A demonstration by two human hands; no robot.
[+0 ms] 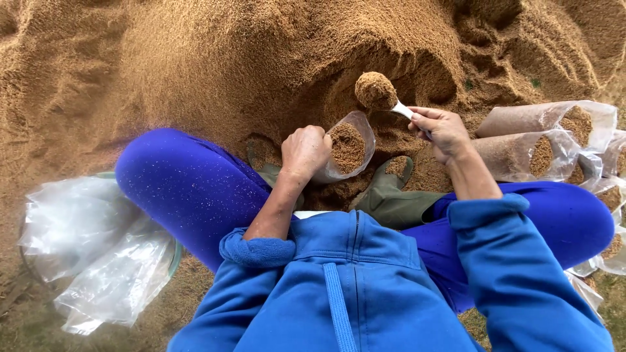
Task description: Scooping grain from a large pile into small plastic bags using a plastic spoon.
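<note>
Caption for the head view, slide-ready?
Left hand holds a clear bag open; right hand lifts a heaped scoop over the sawdust pile.

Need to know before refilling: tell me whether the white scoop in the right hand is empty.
No: the white scoop held by the right hand is heaped with brown sawdust-like material.

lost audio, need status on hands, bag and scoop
Left hand grips open bag, part full. Right hand holds loaded scoop above it. Nothing between them.
</note>
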